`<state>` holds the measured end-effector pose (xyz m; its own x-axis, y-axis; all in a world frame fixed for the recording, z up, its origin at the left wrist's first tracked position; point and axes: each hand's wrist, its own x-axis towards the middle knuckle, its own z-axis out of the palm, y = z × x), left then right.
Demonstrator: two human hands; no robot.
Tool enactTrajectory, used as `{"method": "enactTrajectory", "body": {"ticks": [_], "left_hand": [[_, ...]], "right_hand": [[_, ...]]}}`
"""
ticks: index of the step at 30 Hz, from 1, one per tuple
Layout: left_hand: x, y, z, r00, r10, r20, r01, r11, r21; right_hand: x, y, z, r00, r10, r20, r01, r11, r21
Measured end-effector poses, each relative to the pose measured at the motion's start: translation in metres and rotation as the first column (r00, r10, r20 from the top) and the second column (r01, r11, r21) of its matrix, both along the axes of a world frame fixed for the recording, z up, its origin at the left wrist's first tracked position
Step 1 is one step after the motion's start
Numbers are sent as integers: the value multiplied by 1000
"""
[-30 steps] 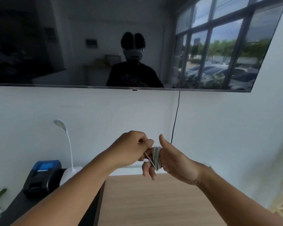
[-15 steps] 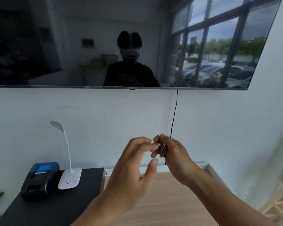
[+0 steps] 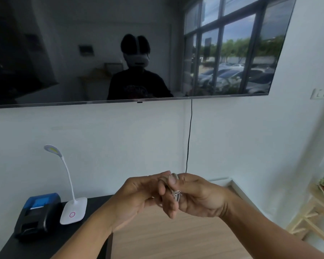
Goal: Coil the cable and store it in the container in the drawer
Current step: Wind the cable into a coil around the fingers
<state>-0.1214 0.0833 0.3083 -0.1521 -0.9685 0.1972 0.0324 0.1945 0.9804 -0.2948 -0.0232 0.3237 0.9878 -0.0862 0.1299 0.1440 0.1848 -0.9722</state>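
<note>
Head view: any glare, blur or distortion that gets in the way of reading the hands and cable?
Head view: the wall screen mirrors the room and bright windows; wide-angle bending at the edges; the cable is mostly hidden between the left hand and right hand, slightly soft.

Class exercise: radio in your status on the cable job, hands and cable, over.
Left hand and right hand both closed on the coiled cable, held above the wooden desk. Drawer and container not in view. Nothing in the way.

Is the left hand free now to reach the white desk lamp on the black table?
Probably not yet. The left hand is pressed against the right hand, both around the grey coiled cable. The white desk lamp stands unobstructed to its left, on the black table.
</note>
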Motion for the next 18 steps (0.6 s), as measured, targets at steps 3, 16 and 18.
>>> {"method": "enactTrajectory", "body": {"ticks": [3,16,18], "left_hand": [[-4,-5,-5,993,110,31,-109,994,-24],[-19,13,21,952,147,267,-110,983,-150],[-18,15,26,926,150,347,-99,982,-161]], "right_hand": [[-5,-4,0,999,-23,-44,19,995,-96],[-24,-10,33,973,208,-100,-228,930,-288],[-27,-12,36,963,252,-95,-269,908,-322]]}}
